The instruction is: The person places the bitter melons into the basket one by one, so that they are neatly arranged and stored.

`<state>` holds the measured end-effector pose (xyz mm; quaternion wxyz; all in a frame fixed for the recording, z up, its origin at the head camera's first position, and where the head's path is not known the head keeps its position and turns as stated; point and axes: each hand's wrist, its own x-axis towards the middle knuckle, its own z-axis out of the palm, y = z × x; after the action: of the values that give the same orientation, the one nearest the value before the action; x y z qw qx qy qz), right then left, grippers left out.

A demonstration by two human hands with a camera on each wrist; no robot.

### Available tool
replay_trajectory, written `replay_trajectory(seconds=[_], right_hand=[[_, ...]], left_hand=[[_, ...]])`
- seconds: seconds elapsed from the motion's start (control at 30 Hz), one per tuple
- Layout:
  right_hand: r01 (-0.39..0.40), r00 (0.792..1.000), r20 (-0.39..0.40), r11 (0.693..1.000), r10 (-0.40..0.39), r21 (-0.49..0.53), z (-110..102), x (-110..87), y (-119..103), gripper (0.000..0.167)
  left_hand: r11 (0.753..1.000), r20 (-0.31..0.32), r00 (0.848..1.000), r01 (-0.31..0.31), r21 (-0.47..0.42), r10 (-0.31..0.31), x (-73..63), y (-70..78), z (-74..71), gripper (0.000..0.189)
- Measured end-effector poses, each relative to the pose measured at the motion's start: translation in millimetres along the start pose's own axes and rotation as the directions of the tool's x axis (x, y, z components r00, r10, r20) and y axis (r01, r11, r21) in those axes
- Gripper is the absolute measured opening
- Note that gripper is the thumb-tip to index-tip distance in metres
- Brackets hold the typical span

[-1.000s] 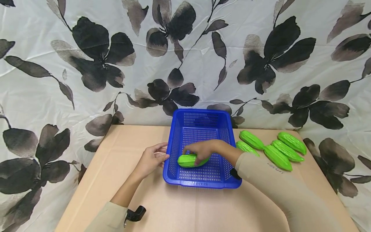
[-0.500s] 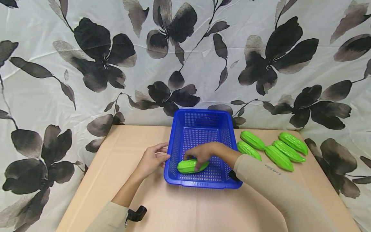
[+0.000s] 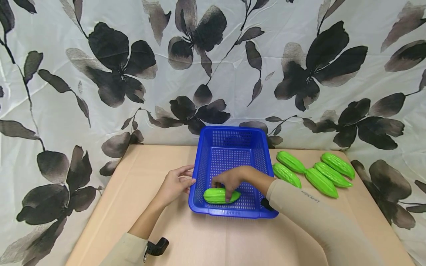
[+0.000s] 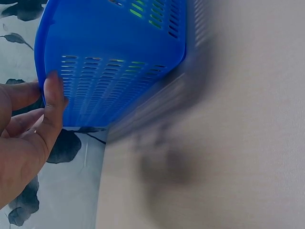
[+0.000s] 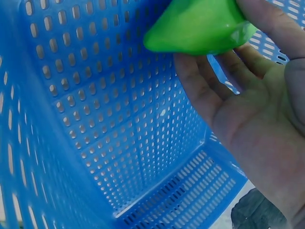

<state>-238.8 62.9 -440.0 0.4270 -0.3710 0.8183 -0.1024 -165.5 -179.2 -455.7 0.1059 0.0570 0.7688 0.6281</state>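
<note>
A blue perforated plastic basket sits on the table. My left hand holds its left rim; the left wrist view has the thumb and fingers at the rim and outer wall. Inside the basket, my right hand grips a glossy, ridged green gourd near the front wall, thumb on the near side and fingers on the far side. The gourd's pointed end shows in the right wrist view. The gourd lies crosswise, low in the basket; whether it touches the floor I cannot tell.
Several like green gourds, among them one at the front and one at the back, lie on the table right of the basket. A floral cloth hangs behind the light wooden table.
My right hand has brought the gourd a little nearer the basket's front wall. My left hand stays at the left rim. The head view has shifted slightly.
</note>
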Motion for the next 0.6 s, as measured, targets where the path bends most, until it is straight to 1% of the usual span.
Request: replay_trajectory(seconds=[0.13,0.37,0.6], right_hand=[[-0.012,1.0,0.004,1.0,0.012,-0.002,1.9,2.6,-0.9,0.06],[-0.006,0.999,0.032,1.0,0.007,-0.009,3.3,4.8,-1.3,0.065],[-0.004,0.998,0.057,1.0,0.004,-0.002,4.8,5.6,-0.1,0.063]], left_hand=[[1.0,0.003,1.0,0.005,-0.006,-0.005,-0.1,-0.4,-0.3,0.056],[1.0,0.005,1.0,-0.003,0.0,0.003,-1.0,-1.1,-0.1,0.055],[1.0,0.003,1.0,-0.01,0.002,0.01,-1.2,-2.4,0.4,0.055]])
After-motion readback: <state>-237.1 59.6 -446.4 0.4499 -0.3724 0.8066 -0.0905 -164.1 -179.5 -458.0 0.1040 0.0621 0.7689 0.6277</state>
